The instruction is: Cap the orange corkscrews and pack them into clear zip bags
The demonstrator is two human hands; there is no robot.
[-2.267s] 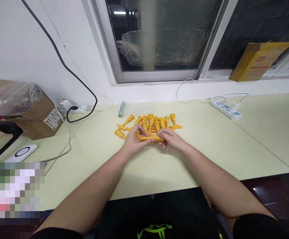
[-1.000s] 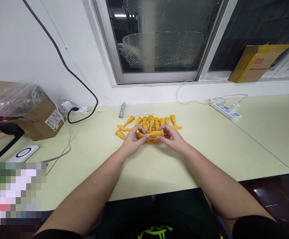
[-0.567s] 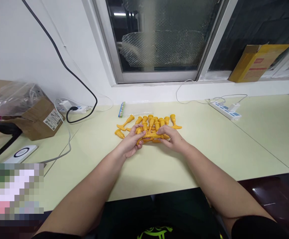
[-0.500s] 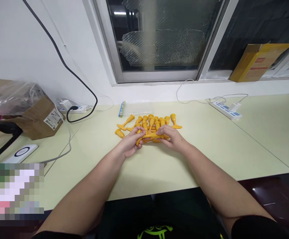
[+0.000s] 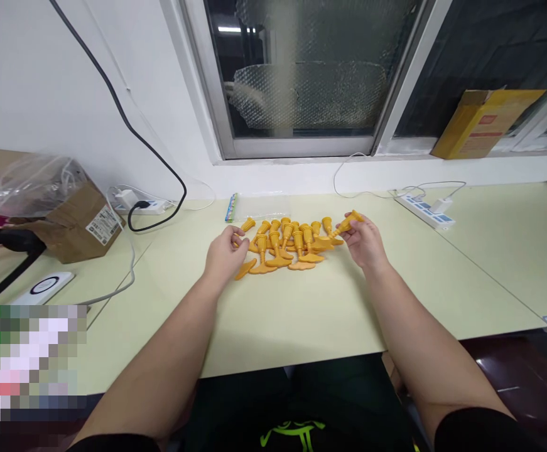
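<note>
Several yellow plastic pieces (image 5: pixel 281 250), each with a T-shaped handle, a thin stem and a ribbed cup-like end, lie close together on the pale table (image 5: pixel 296 320). My right hand (image 5: pixel 366 243), raised at the right end of the group, pinches one such T-handled piece (image 5: pixel 351 221), its ribbed end pointing up and right. At the left end, my left hand (image 5: pixel 226 254) hovers over or beside the outermost pieces, with fingers loosely bent and thumb and forefinger apart. It partly covers a curved handle (image 5: pixel 245 269); whether it touches that is hidden.
Behind the pieces lies a clear plastic bag (image 5: pixel 259 206) with a coloured strip. Power strips stand at the right (image 5: pixel 426 210) and left (image 5: pixel 144 206). A cardboard box (image 5: pixel 82 223), a black cable (image 5: pixel 127 125) and a white charging pad (image 5: pixel 44 285) are at the left.
My hands, together over the middle of the pieces before, have moved apart. The right went right and up with a yellow piece; the left went left, baring the handles in the middle.
</note>
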